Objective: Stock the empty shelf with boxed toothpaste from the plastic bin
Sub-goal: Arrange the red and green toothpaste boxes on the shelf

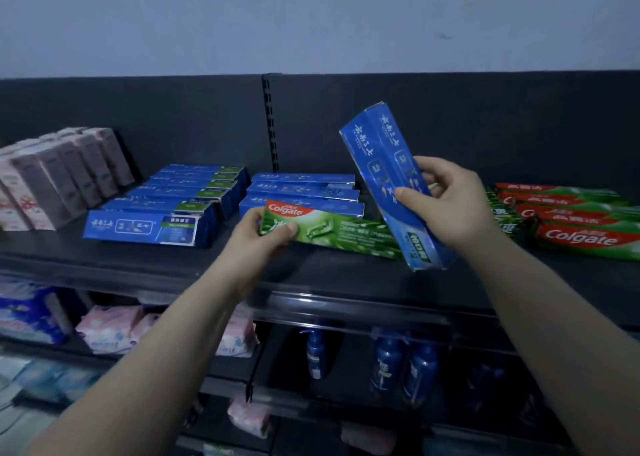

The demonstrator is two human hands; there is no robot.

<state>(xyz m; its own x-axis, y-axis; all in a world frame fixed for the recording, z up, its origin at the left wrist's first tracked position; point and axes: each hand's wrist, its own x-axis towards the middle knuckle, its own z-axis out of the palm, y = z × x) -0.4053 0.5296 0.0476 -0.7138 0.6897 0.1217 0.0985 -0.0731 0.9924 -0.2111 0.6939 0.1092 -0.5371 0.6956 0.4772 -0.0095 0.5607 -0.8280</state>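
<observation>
Your left hand (pixel 264 238) grips a green Colgate box (pixel 341 233), your right hand (pixel 453 203) a tilted blue box (pixel 381 154); blue stacks (pixel 304 191) crowd behind.

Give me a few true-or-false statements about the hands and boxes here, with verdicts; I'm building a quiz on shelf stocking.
1. The left hand grips a green Colgate box. True.
2. The right hand holds a blue box lying flat. False: the box is steeply tilted, with its far end raised.
3. Red-and-green Colgate boxes lie at the right of the shelf. True.
4. The pink boxes stand at the shelf's right end. False: they stand at its left end.
</observation>
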